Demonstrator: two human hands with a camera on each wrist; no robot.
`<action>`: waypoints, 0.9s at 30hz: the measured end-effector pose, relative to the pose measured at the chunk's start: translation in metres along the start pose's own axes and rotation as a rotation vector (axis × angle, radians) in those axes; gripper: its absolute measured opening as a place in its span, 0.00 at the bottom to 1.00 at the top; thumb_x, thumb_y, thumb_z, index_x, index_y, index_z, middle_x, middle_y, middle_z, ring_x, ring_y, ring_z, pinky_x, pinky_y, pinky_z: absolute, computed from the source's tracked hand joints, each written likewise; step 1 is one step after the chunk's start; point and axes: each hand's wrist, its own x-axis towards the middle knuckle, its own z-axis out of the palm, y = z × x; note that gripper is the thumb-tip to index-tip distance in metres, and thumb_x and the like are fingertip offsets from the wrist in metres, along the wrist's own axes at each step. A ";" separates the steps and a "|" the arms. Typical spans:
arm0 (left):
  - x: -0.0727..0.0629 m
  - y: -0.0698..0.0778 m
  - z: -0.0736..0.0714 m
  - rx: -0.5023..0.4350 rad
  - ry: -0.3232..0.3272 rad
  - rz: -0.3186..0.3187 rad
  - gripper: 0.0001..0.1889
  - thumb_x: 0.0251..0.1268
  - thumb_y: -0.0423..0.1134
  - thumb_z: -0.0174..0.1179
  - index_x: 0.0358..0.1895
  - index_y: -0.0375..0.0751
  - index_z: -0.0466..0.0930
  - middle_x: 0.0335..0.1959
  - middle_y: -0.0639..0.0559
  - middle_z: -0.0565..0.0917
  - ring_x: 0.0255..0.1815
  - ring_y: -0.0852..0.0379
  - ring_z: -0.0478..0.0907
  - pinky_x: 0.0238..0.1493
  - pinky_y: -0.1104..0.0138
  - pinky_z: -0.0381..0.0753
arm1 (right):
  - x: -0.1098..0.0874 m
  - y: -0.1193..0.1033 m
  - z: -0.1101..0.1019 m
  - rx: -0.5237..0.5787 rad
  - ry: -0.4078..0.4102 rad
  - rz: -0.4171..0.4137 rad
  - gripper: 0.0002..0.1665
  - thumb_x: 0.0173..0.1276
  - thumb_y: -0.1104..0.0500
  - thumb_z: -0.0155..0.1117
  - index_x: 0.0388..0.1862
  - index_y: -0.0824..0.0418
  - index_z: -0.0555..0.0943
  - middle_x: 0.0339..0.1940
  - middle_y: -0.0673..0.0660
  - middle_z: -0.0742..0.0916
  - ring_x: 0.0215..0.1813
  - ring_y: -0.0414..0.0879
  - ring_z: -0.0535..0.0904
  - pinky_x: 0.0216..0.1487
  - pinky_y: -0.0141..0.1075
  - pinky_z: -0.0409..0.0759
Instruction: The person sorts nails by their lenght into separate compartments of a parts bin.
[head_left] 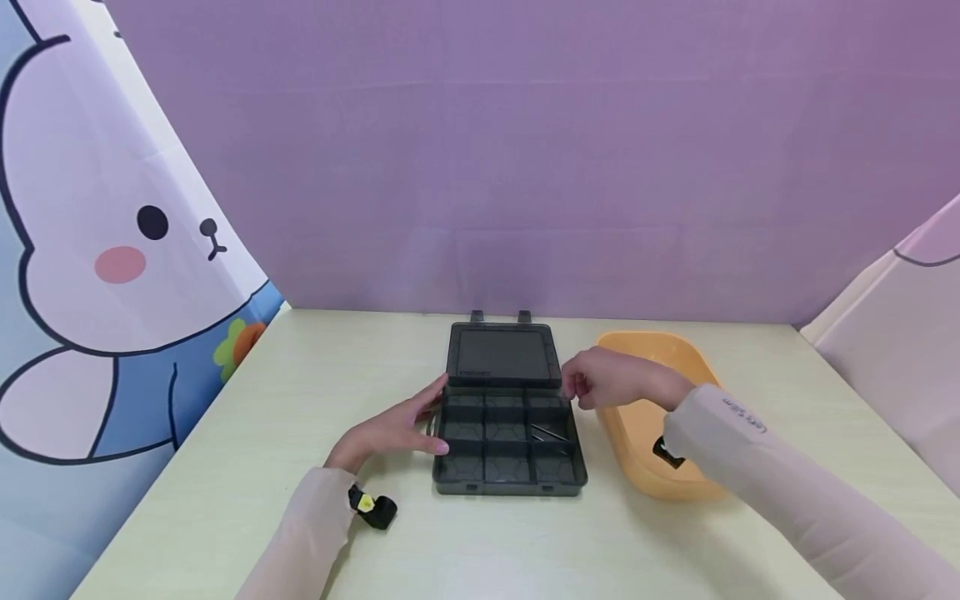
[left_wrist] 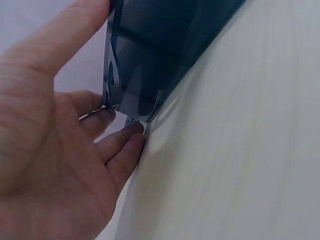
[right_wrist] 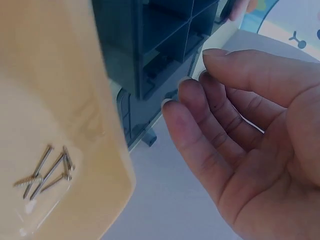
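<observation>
A dark translucent compartment box (head_left: 510, 490) lies on the table with its lid (head_left: 504, 354) swung open toward the back. Thin metal screws (head_left: 551, 433) lie in its right column. My left hand (head_left: 393, 429) rests against the box's left side, its thumb at the rim and its loosely bent fingertips touching the side wall in the left wrist view. Above the box's right edge, my right hand (head_left: 611, 377) has its fingers loosely bent; in the right wrist view nothing shows between thumb and fingers. Several screws (right_wrist: 47, 172) lie in the orange tray (right_wrist: 112, 165).
The tray (head_left: 630, 458) stands on the table (head_left: 360, 350) just right of the box, under my right forearm. A purple backdrop (head_left: 525, 167) rises behind the table's far edge. A cartoon-printed sheet (head_left: 90, 208) hangs at the left.
</observation>
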 end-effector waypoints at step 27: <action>-0.008 0.001 0.000 0.007 0.006 0.007 0.57 0.56 0.52 0.68 0.77 0.48 0.32 0.79 0.47 0.37 0.78 0.42 0.43 0.75 0.48 0.48 | -0.035 0.045 -0.001 -0.008 0.055 0.051 0.08 0.54 0.73 0.61 0.27 0.61 0.79 0.24 0.47 0.78 0.25 0.37 0.68 0.28 0.29 0.69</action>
